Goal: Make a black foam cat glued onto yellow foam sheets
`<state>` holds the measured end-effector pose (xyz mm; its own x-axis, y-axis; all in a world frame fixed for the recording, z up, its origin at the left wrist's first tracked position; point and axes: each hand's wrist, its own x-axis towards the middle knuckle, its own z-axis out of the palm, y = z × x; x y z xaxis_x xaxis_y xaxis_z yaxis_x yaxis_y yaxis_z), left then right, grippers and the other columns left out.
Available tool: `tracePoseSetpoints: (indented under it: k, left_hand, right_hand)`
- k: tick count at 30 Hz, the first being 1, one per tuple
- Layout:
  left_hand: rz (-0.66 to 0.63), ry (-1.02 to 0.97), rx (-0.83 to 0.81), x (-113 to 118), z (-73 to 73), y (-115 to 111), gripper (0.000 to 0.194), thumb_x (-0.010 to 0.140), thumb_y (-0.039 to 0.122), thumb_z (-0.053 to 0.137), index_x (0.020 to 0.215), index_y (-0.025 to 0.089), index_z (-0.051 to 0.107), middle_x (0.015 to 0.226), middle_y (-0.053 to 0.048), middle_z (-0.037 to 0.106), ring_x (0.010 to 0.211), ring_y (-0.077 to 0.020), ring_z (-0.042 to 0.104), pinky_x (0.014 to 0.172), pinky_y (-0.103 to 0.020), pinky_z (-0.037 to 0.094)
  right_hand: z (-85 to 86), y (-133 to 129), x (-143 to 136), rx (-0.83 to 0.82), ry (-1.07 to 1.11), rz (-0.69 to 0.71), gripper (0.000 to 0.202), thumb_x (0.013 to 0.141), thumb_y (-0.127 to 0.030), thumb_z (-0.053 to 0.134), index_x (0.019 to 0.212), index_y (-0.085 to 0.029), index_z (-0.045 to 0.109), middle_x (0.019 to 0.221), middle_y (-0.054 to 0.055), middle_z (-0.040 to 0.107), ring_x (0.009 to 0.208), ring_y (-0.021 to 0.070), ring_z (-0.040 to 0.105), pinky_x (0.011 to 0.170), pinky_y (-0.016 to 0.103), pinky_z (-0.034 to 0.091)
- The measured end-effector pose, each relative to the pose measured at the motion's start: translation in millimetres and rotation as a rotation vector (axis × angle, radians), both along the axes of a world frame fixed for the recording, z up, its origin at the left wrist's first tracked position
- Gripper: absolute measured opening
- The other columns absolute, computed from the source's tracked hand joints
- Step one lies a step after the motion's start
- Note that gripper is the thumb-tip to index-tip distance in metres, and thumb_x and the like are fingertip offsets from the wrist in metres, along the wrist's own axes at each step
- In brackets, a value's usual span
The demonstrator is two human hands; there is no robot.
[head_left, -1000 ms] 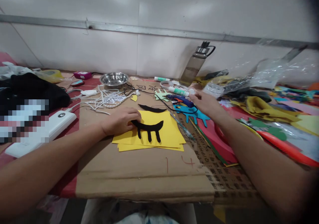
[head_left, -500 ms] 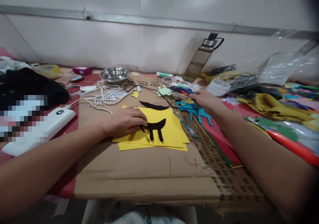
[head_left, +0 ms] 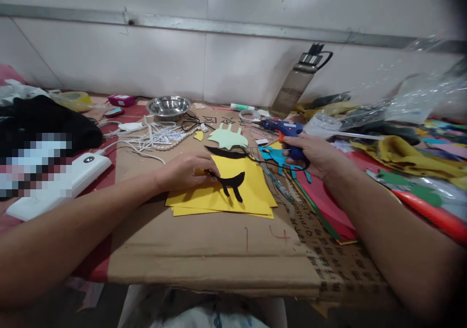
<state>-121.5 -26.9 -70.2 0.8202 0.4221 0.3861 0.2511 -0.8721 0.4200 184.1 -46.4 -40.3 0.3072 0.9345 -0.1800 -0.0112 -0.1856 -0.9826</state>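
Observation:
Pinched in my left hand (head_left: 191,170) is one end of a black paper cutout (head_left: 233,180) with two leg-like strips, its left side lifted over stacked yellow paper sheets (head_left: 200,200). My right hand (head_left: 310,153) grips a blue hot glue gun (head_left: 282,126) with an orange trigger, held above the cardboard with its nozzle pointing left. A curved black paper strip (head_left: 224,152) lies at the sheets' far edge. Just beyond it rests a pale green paper cutout (head_left: 228,137). Under my right hand is a blue paper cutout (head_left: 268,154), partly hidden.
A steel bowl (head_left: 168,106) and white cords (head_left: 153,136) are at the back left. Near my left forearm lies a white power bank (head_left: 60,187). A water bottle (head_left: 297,87) leans against the wall. Coloured paper (head_left: 335,216) and felt scraps (head_left: 404,155) crowd the right side.
My right hand has raised the glue gun off the cardboard. My left hand has lifted the black cutout's left end. The pale green cutout has shifted left and toward me.

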Motion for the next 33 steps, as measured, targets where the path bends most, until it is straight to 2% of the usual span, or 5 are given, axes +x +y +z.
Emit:
tracePoseSetpoints:
  k: [7, 11, 18, 23, 33]
  left_hand:
    - [-0.132, 0.030, 0.025, -5, 9.1, 10, 0.017, 0.084, 0.027, 0.071, 0.100, 0.022, 0.075, 0.096, -0.008, 0.075, 0.091, -0.0177, 0.067, 0.085, -0.031, 0.052]
    - [-0.209, 0.136, -0.165, -6, 27.2, 13, 0.028, 0.078, 0.030, 0.077, 0.106, 0.024, 0.075, 0.109, -0.008, 0.074, 0.104, -0.0196, 0.066, 0.095, -0.033, 0.049]
    - [0.556, 0.027, -0.246, 26, 35.4, 59, 0.038, 0.086, 0.036, 0.067, 0.116, 0.013, 0.068, 0.115, -0.012, 0.071, 0.091, -0.0179, 0.067, 0.083, -0.029, 0.050]
    - [0.687, 0.198, -0.220, 61, 8.9, 90, 0.067, 0.077, 0.031, 0.076, 0.136, 0.009, 0.053, 0.125, -0.019, 0.065, 0.101, -0.0280, 0.066, 0.085, -0.034, 0.048]
    - [0.715, 0.096, -0.278, 70, -7.4, 113, 0.063, 0.068, 0.026, 0.082, 0.124, 0.014, 0.056, 0.106, -0.011, 0.069, 0.090, -0.0224, 0.065, 0.074, -0.028, 0.046]
  right_hand:
    - [-0.8, 8, 5, 0.083, 0.104, -0.046, 0.014, 0.092, -0.009, 0.050, 0.083, -0.016, 0.057, 0.077, 0.002, 0.068, 0.053, 0.0064, 0.060, 0.040, 0.013, 0.050]
    - [0.2, 5, 4, 0.214, 0.152, -0.029, 0.013, 0.086, -0.005, 0.053, 0.087, -0.017, 0.058, 0.083, 0.002, 0.071, 0.059, 0.0073, 0.063, 0.040, 0.012, 0.049]
    - [-5.8, 4, 2, 0.272, 0.142, 0.062, 0.012, 0.080, -0.009, 0.060, 0.088, -0.018, 0.060, 0.087, 0.003, 0.073, 0.059, 0.0078, 0.062, 0.039, 0.014, 0.047]
    - [-13.2, 3, -5, 0.241, 0.128, 0.104, 0.020, 0.071, -0.014, 0.070, 0.088, -0.020, 0.059, 0.085, -0.001, 0.071, 0.056, 0.0074, 0.060, 0.039, 0.014, 0.044]
    - [-12.2, 1, -11, 0.336, 0.115, 0.118, 0.025, 0.069, -0.018, 0.070, 0.090, -0.019, 0.057, 0.070, -0.005, 0.065, 0.055, 0.0066, 0.057, 0.042, 0.014, 0.044]
